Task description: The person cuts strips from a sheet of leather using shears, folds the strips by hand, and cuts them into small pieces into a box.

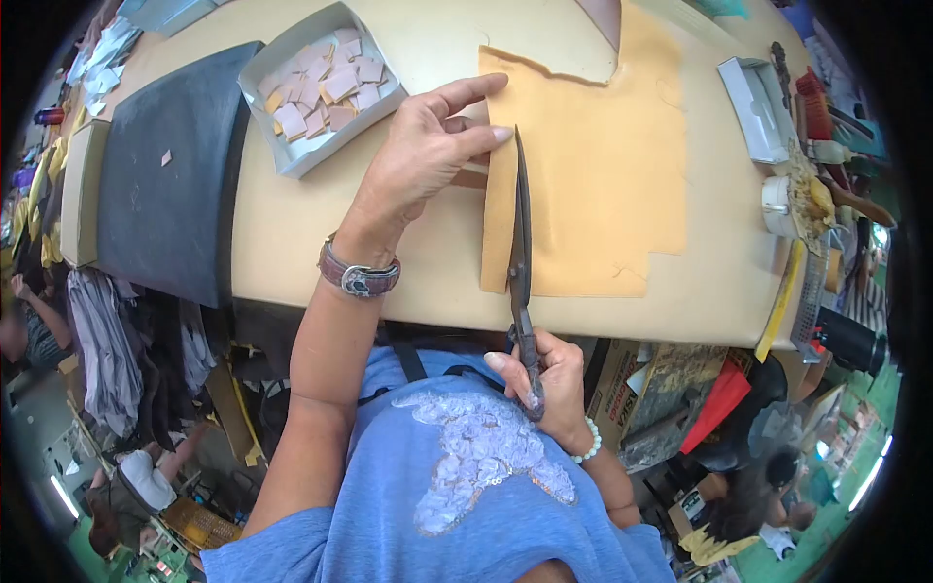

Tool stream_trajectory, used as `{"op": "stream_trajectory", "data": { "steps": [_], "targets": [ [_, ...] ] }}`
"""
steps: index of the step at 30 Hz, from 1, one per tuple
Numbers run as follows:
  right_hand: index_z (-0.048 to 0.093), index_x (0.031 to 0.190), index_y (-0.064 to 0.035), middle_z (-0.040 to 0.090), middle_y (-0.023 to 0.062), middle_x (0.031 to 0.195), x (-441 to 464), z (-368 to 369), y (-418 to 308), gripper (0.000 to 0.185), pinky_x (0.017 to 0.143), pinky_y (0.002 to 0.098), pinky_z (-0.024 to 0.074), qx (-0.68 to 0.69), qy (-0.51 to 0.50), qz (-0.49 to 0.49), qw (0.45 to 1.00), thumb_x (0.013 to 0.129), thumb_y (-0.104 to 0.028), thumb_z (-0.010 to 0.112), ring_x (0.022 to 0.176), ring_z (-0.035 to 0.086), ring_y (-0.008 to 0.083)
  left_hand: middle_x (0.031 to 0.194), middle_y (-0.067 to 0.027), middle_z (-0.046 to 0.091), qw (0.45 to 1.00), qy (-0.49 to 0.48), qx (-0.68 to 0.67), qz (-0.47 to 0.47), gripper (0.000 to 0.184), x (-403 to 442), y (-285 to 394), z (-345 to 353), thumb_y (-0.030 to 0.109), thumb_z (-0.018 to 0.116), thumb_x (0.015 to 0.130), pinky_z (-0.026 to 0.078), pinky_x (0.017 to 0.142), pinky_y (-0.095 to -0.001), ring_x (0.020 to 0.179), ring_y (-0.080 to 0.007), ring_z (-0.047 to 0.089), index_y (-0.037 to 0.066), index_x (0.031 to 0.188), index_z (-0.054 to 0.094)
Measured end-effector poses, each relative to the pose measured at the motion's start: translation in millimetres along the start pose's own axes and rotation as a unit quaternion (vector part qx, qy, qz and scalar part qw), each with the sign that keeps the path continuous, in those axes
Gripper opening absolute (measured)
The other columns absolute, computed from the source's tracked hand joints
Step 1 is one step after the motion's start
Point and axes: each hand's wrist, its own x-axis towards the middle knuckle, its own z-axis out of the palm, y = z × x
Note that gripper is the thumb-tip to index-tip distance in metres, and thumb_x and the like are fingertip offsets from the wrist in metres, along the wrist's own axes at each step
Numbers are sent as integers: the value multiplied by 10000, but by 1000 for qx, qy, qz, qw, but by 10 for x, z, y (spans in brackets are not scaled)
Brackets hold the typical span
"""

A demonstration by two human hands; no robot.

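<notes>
On the cream-coloured table (292, 233), near its front edge, a yellow-orange sheet (612, 175) lies flat, its far edge ragged and its face matte, like felt or suede. Long dark metal scissors (522, 253) lie along a cut that seems to run up from the near edge, parting a narrow, straight strip (497, 223) at the left from the broad remainder. Cutting looks partly done: past the blade tips, strip and sheet appear joined, so that stretch is left. The right hand (559, 384) grips the scissors' handles; the left hand (432, 141) sets thumb and index finger at the sheet's left side, beside the tips, though whether they pinch I cannot tell. Left of that hand, a pale shallow box (350, 136) holds many small, squarish pieces (335, 83), mostly pinkish, some showing yellow-orange; 1 more lies on a smooth dark panel (180, 214).
</notes>
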Motion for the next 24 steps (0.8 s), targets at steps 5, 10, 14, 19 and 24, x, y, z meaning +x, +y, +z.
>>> {"op": "stream_trajectory", "data": {
  "steps": [5, 10, 14, 19, 24],
  "targets": [
    [503, 589, -24, 463, -9, 499, 21, -18, -6, 349, 419, 216, 335, 10, 9, -21, 1000, 686, -209, 782, 480, 397, 37, 927, -98, 633, 999, -21, 20, 18, 570, 42, -50, -20, 45, 629, 764, 492, 726, -229, 764, -100, 605, -47, 1276, 394],
    [496, 599, -34, 421, -40, 498, 83, -34, -85, 339, 416, 211, 294, 47, -5, -24, 999, 692, -203, 775, 472, 354, 37, 897, -76, 628, 999, -15, 36, 20, 595, -20, -40, 10, 21, 623, 757, 480, 722, -212, 736, -76, 586, -51, 1291, 372],
    [483, 595, -36, 403, -48, 505, 96, -20, -88, 345, 414, 219, 281, 63, -2, -31, 998, 702, -201, 768, 481, 340, 33, 883, -75, 625, 999, -12, 39, 26, 606, -27, -32, 20, 7, 621, 753, 474, 720, -205, 719, -67, 578, -54, 1297, 362],
    [472, 593, -29, 389, -47, 505, 85, -34, -115, 353, 414, 223, 269, 46, -4, -41, 998, 715, -199, 757, 488, 320, 36, 892, -85, 628, 999, -9, 28, 33, 621, -33, -22, 48, -5, 619, 750, 473, 720, -204, 718, -67, 579, -56, 1306, 347],
    [469, 582, -19, 376, -35, 493, 86, -33, -111, 371, 407, 232, 276, 34, 4, -46, 998, 719, -210, 755, 480, 318, 42, 902, -85, 630, 999, -9, 36, 34, 629, -28, -4, 49, -19, 618, 744, 476, 713, -207, 719, -64, 578, -56, 1308, 343]
  ]
}}
